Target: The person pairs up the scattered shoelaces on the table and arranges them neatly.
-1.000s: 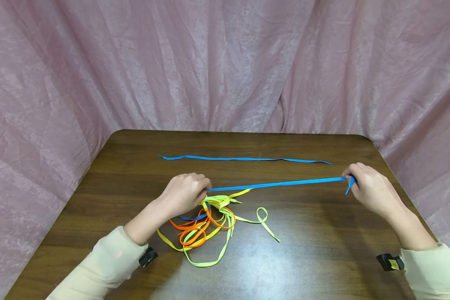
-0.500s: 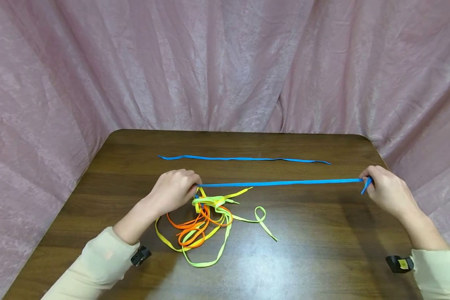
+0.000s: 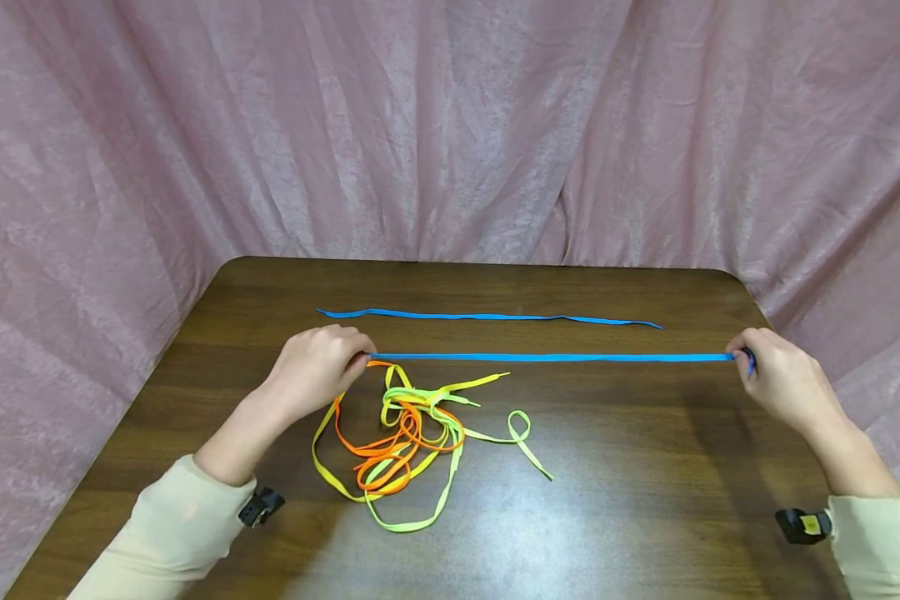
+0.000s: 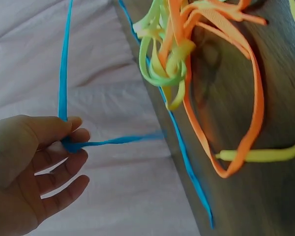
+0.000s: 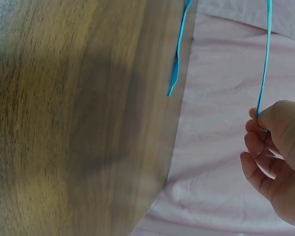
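Observation:
A flat blue shoelace [image 3: 547,357] is stretched taut and nearly level between both hands above the table. My left hand [image 3: 315,367] pinches it between thumb and forefinger, and in the left wrist view a short tail of the blue shoelace [image 4: 113,141] hangs past the fingers. My right hand [image 3: 783,379] pinches the other end, a bit of blue showing below its fingers. Behind the held lace, a second blue shoelace [image 3: 480,317] lies almost straight across the table. A tangle of orange shoelaces [image 3: 390,450], yellow laces [image 3: 330,475] and lime-green laces [image 3: 408,527] lies just right of my left hand.
The brown wooden table [image 3: 607,500] has rounded far corners. A pink curtain [image 3: 450,133] hangs behind it and along both sides. One lime-green lace end [image 3: 532,450] with a small loop trails to the right of the tangle.
Both hands have moved apart, the left leftward and away from the tangle, the right rightward. The stretch of blue lace between them has grown longer and become level. The far blue lace stays put.

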### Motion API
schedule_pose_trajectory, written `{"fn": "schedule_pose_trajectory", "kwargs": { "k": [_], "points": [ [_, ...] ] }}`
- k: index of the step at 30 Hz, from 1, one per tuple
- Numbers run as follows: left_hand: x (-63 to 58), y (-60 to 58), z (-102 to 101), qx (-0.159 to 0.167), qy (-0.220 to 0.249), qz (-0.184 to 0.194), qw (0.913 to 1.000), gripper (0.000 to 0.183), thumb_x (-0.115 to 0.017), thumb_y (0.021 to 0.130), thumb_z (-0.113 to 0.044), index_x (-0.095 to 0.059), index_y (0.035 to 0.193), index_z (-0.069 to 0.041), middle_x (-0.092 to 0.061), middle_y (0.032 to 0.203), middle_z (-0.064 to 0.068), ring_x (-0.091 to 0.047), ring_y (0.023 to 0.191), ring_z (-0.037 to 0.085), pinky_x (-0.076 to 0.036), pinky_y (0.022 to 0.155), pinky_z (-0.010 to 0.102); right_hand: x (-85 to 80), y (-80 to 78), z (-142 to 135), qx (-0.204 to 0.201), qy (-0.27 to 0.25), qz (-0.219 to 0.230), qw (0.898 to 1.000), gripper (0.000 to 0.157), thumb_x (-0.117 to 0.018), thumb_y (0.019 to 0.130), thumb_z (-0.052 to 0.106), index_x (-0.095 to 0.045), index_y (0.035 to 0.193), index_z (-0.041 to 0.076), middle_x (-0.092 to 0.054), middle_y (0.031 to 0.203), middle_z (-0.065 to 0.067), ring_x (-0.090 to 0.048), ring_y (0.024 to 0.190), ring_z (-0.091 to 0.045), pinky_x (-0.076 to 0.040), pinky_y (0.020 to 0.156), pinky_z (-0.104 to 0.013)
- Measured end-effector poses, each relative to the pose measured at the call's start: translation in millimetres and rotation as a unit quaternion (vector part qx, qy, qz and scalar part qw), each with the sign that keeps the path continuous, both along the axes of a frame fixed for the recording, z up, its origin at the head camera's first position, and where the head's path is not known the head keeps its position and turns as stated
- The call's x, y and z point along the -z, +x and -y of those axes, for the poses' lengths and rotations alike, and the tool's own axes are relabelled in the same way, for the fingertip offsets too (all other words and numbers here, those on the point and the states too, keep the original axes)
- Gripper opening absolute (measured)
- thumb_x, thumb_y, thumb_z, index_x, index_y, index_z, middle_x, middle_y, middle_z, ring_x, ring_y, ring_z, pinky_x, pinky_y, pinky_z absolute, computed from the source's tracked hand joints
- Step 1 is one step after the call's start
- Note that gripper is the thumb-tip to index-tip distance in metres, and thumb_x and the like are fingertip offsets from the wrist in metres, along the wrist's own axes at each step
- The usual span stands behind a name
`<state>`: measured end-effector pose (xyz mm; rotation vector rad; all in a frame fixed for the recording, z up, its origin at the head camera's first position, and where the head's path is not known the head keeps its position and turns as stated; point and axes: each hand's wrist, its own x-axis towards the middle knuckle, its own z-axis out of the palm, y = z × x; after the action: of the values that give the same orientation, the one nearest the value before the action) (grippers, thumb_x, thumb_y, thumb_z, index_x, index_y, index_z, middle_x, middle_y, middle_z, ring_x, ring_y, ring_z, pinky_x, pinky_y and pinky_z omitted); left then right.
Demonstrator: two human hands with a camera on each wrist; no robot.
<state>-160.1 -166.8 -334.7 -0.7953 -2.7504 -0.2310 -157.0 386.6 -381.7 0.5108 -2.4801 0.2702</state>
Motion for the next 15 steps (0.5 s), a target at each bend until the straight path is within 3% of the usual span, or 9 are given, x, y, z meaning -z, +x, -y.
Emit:
{"fn": "schedule_pose_trajectory", "kwargs": {
  "k": [8, 15],
  "points": [
    [8.4, -10.1, 32.4, -0.026, 0.024, -0.003, 0.9994, 0.006, -0.068, 0.082, -0.015, -0.071, 0.086, -0.015, -0.069, 0.083, -0.001, -0.063, 0.069, 0.019, -0.047, 0.054, 0.041, -0.4, 0.5, -3.9, 0.005, 0.003, 0.009, 1.000, 0.021, -0.061, 0.067, -0.011, -0.057, 0.079, 0.005, -0.058, 0.072, -0.007, -0.048, 0.061, -0.019, -0.039, 0.052, -0.040],
    [15.6, -15.8, 58.9, -0.058, 0.040, 0.020, 0.9973, 0.007, -0.066, 0.084, -0.015, -0.071, 0.088, -0.015, -0.069, 0.084, 0.000, -0.062, 0.066, 0.020, -0.045, 0.052, 0.042, -1.6, 1.7, -3.4, 0.011, 0.000, 0.028, 1.000, 0.020, -0.062, 0.069, -0.010, -0.058, 0.082, 0.005, -0.059, 0.075, -0.008, -0.050, 0.062, -0.023, -0.040, 0.055, -0.045]
  ]
}}
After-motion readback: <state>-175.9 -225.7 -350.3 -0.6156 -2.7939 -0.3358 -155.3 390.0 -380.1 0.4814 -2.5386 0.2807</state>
